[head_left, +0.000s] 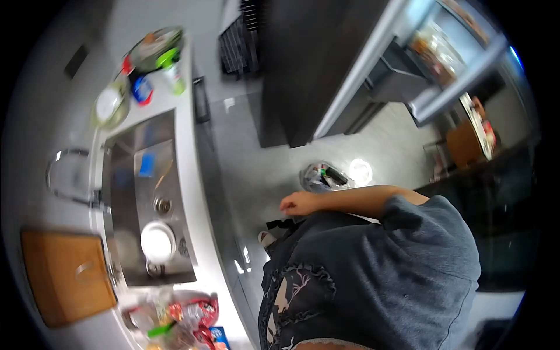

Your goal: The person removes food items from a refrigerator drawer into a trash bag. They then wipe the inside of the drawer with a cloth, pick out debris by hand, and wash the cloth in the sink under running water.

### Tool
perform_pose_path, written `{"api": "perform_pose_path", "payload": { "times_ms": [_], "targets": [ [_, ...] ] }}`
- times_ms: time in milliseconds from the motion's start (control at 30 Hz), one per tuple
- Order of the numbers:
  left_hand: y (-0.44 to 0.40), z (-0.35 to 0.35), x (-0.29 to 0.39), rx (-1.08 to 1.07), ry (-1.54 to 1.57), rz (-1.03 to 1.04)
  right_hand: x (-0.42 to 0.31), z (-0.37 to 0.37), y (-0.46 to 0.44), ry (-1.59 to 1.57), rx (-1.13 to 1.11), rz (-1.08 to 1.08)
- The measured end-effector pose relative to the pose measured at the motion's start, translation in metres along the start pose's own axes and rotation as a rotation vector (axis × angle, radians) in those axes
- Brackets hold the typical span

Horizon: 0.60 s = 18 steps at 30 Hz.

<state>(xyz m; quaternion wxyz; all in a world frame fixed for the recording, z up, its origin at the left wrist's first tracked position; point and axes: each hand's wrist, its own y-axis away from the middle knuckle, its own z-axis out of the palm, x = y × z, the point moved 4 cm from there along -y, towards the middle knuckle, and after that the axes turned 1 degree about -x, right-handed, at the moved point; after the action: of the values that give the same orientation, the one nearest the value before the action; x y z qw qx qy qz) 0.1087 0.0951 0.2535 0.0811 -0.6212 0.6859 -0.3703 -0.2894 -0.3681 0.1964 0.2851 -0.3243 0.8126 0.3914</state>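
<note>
Kitchen shot: steel sink (123, 210) on one side, open fridge (461, 81) on the other.
Filled clear plastic bag (312, 182) sits on the floor, near the right hand (300, 203) in view; its fingers look loosely curled, can't tell if they're touching. Can't tell the left hand's.

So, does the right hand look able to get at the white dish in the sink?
Probably yes: the right hand looks empty and nothing covers the white dish, though the arm must reach over the counter.
</note>
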Motion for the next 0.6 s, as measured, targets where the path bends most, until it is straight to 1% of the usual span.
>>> {"api": "perform_pose_path", "payload": {
  "times_ms": [100,200,267,300,333,367,400,433,467,500,533,567,600],
  "targets": [
    [0.021,0.004,0.113,-0.085,0.392,0.2,-0.031,-0.023,0.022,-0.179,0.043,-0.083],
    [0.062,-0.009,0.224,-0.322,0.758,0.335,-0.046,-0.056,0.051,-0.312,0.091,-0.154],
    [0.098,-0.026,0.303,-0.608,0.974,0.442,-0.048,-0.082,0.085,-0.458,0.105,-0.237],
    [0.122,-0.034,0.344,-0.802,1.07,0.5,-0.044,-0.095,0.1,-0.522,0.103,-0.282],
    [0.148,-0.045,0.389,-1.003,1.145,0.561,-0.029,-0.105,0.116,-0.628,0.102,-0.258],
    [0.181,-0.076,0.45,-1.361,1.164,0.557,-0.011,-0.113,0.136,-0.735,0.093,-0.236],
    [0.216,-0.075,0.482,-1.553,1.266,0.556,0.006,-0.119,0.156,-0.837,0.079,-0.213],
    [0.247,-0.081,0.519,-1.721,1.247,0.687,0.026,-0.127,0.177,-0.941,0.102,-0.214],
    [0.277,-0.088,0.55,-1.831,1.213,0.783,0.045,-0.137,0.195,-0.981,0.185,-0.245],
    [0.303,-0.114,0.587,-1.879,1.245,0.926,0.065,-0.144,0.211,-1.02,0.26,-0.272],
    [0.332,-0.131,0.614,-1.95,1.284,1.018,0.088,-0.153,0.228,-1.057,0.333,-0.3],
    [0.359,-0.15,0.639,-2.047,1.27,1.069,0.114,-0.16,0.242,-1.009,0.302,-0.298],
    [0.39,-0.159,0.657,-2.16,1.339,1.089,0.132,-0.166,0.258,-1.072,0.366,-0.298]
  ]
}}
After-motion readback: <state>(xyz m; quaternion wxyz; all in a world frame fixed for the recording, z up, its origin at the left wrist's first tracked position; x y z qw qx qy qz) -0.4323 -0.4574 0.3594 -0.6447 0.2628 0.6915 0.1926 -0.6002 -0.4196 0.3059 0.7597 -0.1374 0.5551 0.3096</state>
